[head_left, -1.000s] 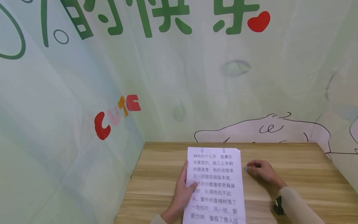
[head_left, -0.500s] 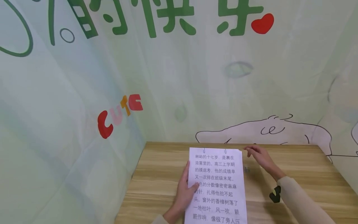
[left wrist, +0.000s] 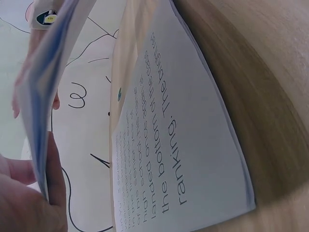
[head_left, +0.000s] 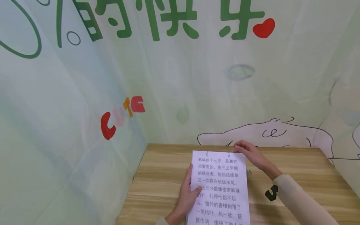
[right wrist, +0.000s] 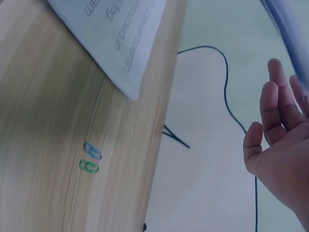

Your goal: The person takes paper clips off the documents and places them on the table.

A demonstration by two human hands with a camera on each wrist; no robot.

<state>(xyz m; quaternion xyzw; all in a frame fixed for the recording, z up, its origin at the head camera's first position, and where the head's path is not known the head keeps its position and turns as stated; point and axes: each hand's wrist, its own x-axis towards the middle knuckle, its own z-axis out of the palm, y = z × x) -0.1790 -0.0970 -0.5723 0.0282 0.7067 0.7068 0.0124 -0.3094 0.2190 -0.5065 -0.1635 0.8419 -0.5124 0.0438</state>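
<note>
My left hand point(head_left: 187, 193) grips a stack of white printed sheets point(head_left: 217, 200) by its left edge, thumb on the front, tilted up above the table. Two paper clips point(head_left: 228, 155) sit along the stack's top edge. At its top right corner is my right hand point(head_left: 251, 154), fingertips right at the edge, pinching a small paper clip mostly hidden by the fingers. In the right wrist view the outer fingers point(right wrist: 269, 99) are bent beside the sheets' edge. Below the raised stack, more paper printed in English point(left wrist: 193, 125) lies on the table.
A blue paper clip point(right wrist: 92, 151) and a green paper clip point(right wrist: 89, 166) lie on the wooden table point(head_left: 295, 175), right of the stack. Behind the table's back edge hangs a pale printed cloth point(head_left: 168, 78). A dark device point(head_left: 271, 192) is at the right sleeve.
My right hand has moved from the clips on the table up and left to the stack's top right corner. The left hand keeps its hold on the sheets.
</note>
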